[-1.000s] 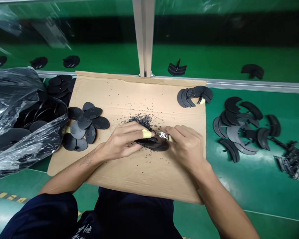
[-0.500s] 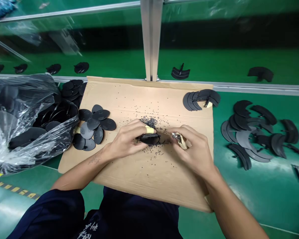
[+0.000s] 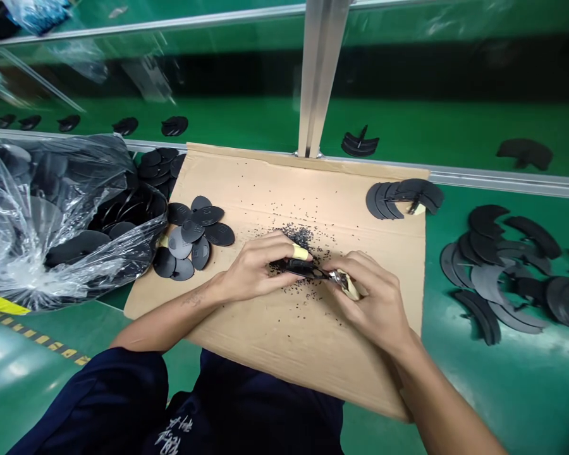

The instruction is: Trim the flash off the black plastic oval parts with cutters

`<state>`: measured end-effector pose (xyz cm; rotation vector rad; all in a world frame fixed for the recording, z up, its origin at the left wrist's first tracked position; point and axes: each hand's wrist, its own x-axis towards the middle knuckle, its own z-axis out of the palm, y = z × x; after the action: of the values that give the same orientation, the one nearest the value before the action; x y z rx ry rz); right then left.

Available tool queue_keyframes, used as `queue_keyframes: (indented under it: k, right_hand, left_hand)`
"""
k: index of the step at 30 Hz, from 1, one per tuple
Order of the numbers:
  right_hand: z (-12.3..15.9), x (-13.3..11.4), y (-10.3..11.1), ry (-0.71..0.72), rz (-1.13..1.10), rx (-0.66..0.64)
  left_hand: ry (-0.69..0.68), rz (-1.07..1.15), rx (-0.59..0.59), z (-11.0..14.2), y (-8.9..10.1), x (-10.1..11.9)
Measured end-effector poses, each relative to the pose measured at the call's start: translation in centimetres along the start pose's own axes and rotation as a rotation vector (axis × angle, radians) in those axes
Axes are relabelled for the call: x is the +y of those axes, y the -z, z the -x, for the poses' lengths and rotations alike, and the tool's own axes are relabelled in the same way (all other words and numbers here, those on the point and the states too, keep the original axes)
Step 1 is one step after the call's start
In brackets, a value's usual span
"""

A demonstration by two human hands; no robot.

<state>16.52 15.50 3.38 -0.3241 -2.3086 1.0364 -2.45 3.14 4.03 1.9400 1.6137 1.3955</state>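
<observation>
My left hand [image 3: 258, 268], with a yellow finger cot on the index finger, is closed round a flat black plastic part [image 3: 303, 268] held just above the cardboard sheet [image 3: 284, 335]. My right hand [image 3: 372, 297] grips a small metal cutter [image 3: 341, 279] with a tape-wrapped handle, its tip touching the right edge of the black part. Small black trimmings [image 3: 301, 237] lie scattered on the cardboard under and behind both hands.
Several black oval parts [image 3: 194, 234] lie on the cardboard's left. A clear plastic bag [image 3: 52, 215] full of black parts sits far left. Curved black parts [image 3: 403, 197] rest at the cardboard's right corner and more [image 3: 507, 265] on the green surface. An aluminium post [image 3: 320, 76] stands behind.
The view shifted left, so everything appears further right. My right hand brought the cutter back against the black part after holding it slightly away half a second ago.
</observation>
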Motion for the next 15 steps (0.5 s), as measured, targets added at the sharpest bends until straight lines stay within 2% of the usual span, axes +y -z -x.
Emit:
queue_keyframes:
  k: [6, 15]
  right_hand:
    - [0.12, -0.05, 0.07, 0.053, 0.046, 0.017]
    - [0.66, 0.3, 0.15, 0.295, 0.34, 0.053]
  left_hand:
    - [0.074, 0.01, 0.027, 0.23, -0.01, -0.1]
    - [0.09, 0.101, 0.1, 0.48, -0.13, -0.1]
